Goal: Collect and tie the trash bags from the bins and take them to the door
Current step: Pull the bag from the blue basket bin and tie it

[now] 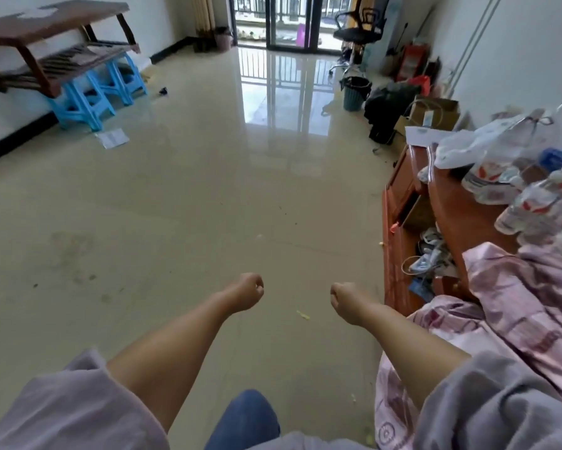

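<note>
My left hand (248, 290) and my right hand (344, 298) are held out low over the tiled floor, both curled into fists with nothing in them. Far ahead on the right stands a blue-grey bin (355, 94) lined with a black bag, beside a heap of black bags (386, 107). A second small bin (222, 40) stands by the balcony door (289, 21) at the back. Neither hand is near either bin.
A wooden cabinet (403, 222) with plastic bottles (532, 183) and a pink cloth (516, 303) lines the right side. A wooden bench on blue stools (88, 89) stands at the left wall. An office chair (360, 30) is at the back right. Paper (112, 138) lies on the floor.
</note>
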A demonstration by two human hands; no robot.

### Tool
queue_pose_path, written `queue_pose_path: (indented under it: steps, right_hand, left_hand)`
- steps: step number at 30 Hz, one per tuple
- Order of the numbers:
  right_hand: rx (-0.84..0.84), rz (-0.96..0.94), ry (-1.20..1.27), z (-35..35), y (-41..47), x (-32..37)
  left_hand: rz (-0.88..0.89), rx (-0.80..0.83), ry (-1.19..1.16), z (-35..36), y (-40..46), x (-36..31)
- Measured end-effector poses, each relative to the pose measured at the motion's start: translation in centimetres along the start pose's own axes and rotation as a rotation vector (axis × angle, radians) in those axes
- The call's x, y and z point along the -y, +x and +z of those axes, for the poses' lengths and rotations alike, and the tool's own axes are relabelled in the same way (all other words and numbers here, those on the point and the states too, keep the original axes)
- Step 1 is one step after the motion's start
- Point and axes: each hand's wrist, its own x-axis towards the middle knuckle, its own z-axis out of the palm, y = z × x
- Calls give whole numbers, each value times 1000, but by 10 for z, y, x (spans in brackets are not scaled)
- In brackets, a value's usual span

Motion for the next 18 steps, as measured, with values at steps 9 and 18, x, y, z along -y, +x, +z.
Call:
queue_pose_path:
  steps: [9,18]
  right_hand:
    - [-19,-8,35,-102,247,-19]
    - [-53,96,118,-227,451,-64]
  left_hand:
    - [-10,-15,50,-110,238,-25]
    - [63,54,61,-234,478,-100]
